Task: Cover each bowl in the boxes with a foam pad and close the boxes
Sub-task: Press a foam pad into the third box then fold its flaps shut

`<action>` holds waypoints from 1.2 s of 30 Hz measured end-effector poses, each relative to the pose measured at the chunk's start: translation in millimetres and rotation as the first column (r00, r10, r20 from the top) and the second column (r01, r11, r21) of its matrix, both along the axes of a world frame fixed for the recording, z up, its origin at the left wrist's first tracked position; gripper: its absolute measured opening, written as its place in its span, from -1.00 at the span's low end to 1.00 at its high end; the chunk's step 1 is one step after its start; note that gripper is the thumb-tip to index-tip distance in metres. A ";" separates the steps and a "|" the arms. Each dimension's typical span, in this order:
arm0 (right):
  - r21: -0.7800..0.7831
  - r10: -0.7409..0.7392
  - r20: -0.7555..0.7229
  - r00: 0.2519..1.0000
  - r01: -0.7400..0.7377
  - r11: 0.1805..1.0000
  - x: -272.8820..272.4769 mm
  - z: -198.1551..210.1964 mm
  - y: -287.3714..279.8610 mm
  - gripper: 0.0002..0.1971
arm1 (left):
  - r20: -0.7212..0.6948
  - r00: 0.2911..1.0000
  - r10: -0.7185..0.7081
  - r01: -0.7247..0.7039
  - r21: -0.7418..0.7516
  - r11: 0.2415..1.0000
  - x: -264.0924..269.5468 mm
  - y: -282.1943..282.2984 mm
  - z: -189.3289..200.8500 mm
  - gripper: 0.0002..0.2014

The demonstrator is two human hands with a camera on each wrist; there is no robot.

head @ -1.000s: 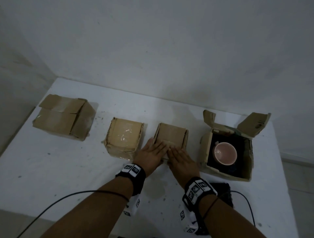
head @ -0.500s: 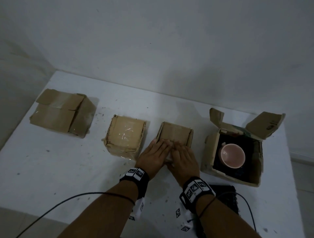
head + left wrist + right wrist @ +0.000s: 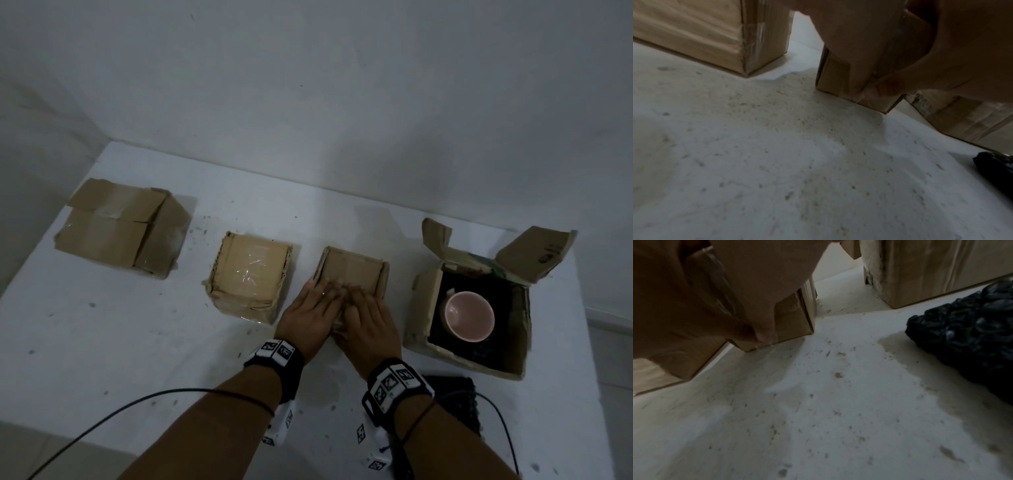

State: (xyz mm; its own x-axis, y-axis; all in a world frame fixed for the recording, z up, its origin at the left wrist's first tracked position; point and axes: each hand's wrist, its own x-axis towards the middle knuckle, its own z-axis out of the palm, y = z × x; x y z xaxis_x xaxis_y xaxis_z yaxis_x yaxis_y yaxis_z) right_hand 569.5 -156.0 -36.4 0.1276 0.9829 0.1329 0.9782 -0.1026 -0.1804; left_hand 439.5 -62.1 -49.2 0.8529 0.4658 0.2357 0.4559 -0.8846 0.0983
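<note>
Both hands lie flat, fingers straight and side by side, on the lid of the small brown cardboard box [image 3: 352, 274] at the middle of the white speckled tabletop [image 3: 102, 335]: the left hand [image 3: 310, 317] and the right hand [image 3: 368, 323] press its near flap shut, so closing this box looks to be the step in hand. Toward the right edge, the larger open cardboard box [image 3: 472, 301] shows an uncovered pink bowl [image 3: 469, 317] on dark lining. Next, I judge, the black foam pad [image 3: 455, 394] at the near edge must go over that bowl. Print on a raised flap is unreadable.
</note>
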 end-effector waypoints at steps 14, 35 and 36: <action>-0.118 -0.040 0.067 0.997 0.048 0.992 -1.1 3.1 3.5 -0.15 | 0.048 0.994 0.095 -0.091 -0.073 0.993 5.7 -7.6 -3.2 -0.45; -0.047 -0.049 0.108 0.993 0.055 0.997 -5.2 -4.5 3.2 -0.39 | 0.088 0.995 0.043 -0.049 0.059 0.997 2.1 -6.9 -8.7 -0.57; -0.038 -0.039 0.109 0.993 0.043 0.998 -5.0 -4.7 2.3 -0.39 | 0.078 0.996 0.034 -0.039 0.060 0.997 1.2 -7.1 -8.0 -0.59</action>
